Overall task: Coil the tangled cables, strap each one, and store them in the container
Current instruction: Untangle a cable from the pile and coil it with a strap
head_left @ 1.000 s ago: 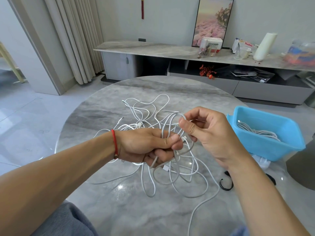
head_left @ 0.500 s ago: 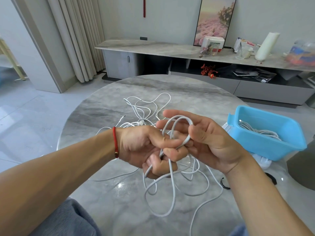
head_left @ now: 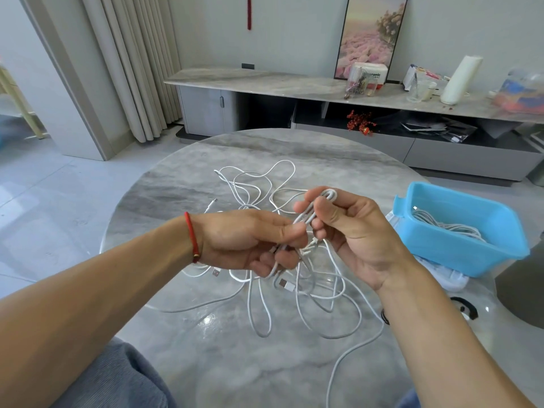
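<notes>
Two hands on one cable right now. Your left hand (head_left: pixel 253 240) has its thumb and fingers curled around the lower part of a white cable bundle (head_left: pixel 312 213), and your right hand (head_left: pixel 350 228) pinches the upper end of the same bundle, where a tight folded loop sticks out past your fingertips. Both hands are raised over the middle of the round marble table (head_left: pixel 206 363), nearly touching each other.

Below them the rest of the tangled cables (head_left: pixel 294 295) sprawl across the tabletop in loose white loops, some trailing up from the pile into your left hand. One USB plug (head_left: pixel 285 284) lies flat just under your left fingers, and another plug (head_left: pixel 216 272) peeks out beside your left wrist, right under the red string bracelet (head_left: pixel 192 237).

Off to your right, the blue container (head_left: pixel 471 254) sits near the table edge, well apart from your hands, with a coiled white cable (head_left: pixel 447 225) already lying inside it. A white thing is tucked under the container's near side, can't tell what it is. A couple of black straps (head_left: pixel 466 306) lie on the table in front of the container, one partly hidden behind your right forearm.
</notes>
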Available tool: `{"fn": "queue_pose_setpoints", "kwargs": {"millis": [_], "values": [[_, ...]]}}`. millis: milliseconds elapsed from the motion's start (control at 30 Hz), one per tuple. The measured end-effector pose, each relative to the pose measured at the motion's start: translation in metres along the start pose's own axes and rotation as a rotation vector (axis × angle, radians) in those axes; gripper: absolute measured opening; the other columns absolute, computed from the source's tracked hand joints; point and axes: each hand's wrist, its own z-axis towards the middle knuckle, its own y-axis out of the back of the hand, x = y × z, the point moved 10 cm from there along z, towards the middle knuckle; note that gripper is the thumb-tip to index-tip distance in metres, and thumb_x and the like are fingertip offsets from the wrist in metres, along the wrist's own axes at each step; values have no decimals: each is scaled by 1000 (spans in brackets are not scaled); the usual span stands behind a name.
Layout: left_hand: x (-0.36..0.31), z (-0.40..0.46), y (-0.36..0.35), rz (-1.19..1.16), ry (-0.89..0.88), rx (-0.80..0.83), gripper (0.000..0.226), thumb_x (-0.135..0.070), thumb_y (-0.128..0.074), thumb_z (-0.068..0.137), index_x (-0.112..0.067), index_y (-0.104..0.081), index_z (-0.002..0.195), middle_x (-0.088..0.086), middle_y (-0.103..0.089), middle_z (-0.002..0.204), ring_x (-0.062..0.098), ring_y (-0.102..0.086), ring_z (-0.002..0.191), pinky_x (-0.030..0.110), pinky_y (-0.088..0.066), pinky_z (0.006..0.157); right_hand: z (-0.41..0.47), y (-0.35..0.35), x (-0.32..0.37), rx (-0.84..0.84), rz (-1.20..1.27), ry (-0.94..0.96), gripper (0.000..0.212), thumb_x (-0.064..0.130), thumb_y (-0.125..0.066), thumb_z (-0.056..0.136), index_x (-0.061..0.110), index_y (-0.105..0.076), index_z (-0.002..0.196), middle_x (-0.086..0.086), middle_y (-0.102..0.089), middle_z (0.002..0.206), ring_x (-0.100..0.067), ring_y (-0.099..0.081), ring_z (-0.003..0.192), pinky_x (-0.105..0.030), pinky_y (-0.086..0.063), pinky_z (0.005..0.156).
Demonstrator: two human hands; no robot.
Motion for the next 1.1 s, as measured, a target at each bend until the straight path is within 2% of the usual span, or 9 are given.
{"fn": "queue_pose_setpoints", "kwargs": {"millis": [100,200,267,367,433,567,700,933,1100], "values": [[-8,0,23,284,-68,-275,26,-31,-43,106,-12,-57,94,-3,-43,71,9,-32,55,18,-30,51,1,12,0,-134,-110,25,11,23,-77,77,16,-82,83,-13,-78,86,-11,-69,64,-17,-56,59],[-31,-6,38,838,-143,-639,31,-31,-47,105,-13,-60,83,-12,-48,58,5,-43,49,17,-38,53,1,26,2,-303,-216,73,11,23,-78,82,12,-81,84,-11,-79,85,-9,-66,58,-18,-56,57],[-43,-7,34,930,-207,-725,32,-28,-46,105,-16,-61,80,-10,-54,64,1,-47,51,13,-36,54,1,30,7,-374,-267,120,10,21,-78,88,13,-81,82,-8,-78,82,-8,-63,58,-19,-55,58],[-46,-4,31,772,-260,-692,32,-22,-41,107,-14,-56,80,-7,-65,67,6,-50,58,17,-39,56,-1,33,14,-454,-296,183,11,24,-80,89,16,-81,82,-11,-78,83,-8,-59,62,-20,-54,63],[-41,1,29,499,-303,-638,30,-19,-38,108,-10,-51,83,-3,-53,59,18,-54,66,23,-43,61,-1,31,15,-446,-278,203,11,26,-78,90,15,-79,91,-11,-78,89,-10,-63,69,-25,-58,72],[-32,9,33,-143,-386,-565,30,-23,-36,109,-11,-44,83,-4,-32,56,12,-32,47,23,-41,46,2,22,-16,-369,-311,-16,48,47,-71,89,21,-59,128,-4,-78,107,-21,-77,96,-37,-60,90],[-39,-4,63,-411,-434,-629,33,-26,-33,110,-15,-42,80,-6,-21,59,6,-17,44,18,-18,38,-5,-11,-55,0,-435,-311,39,51,-44,107,21,-68,114,-7,-80,99,-16,-75,102,-46,-53,99],[-12,-14,81,-196,-237,-717,31,-28,-35,110,-17,-41,81,-5,-24,61,7,-17,46,18,-17,40,-3,-24,-30,156,-1313,-15,11,31,-65,98,26,-75,98,12,-75,95,-7,-67,90,-32,-52,83],[0,-4,76,-98,-147,-704,32,-25,-35,110,-14,-43,80,-3,-34,57,9,-28,44,18,-31,42,-10,-46,-23,243,-1358,167,10,26,-64,100,20,-72,95,12,-60,88,-13,-57,85,-43,-50,79]]}}
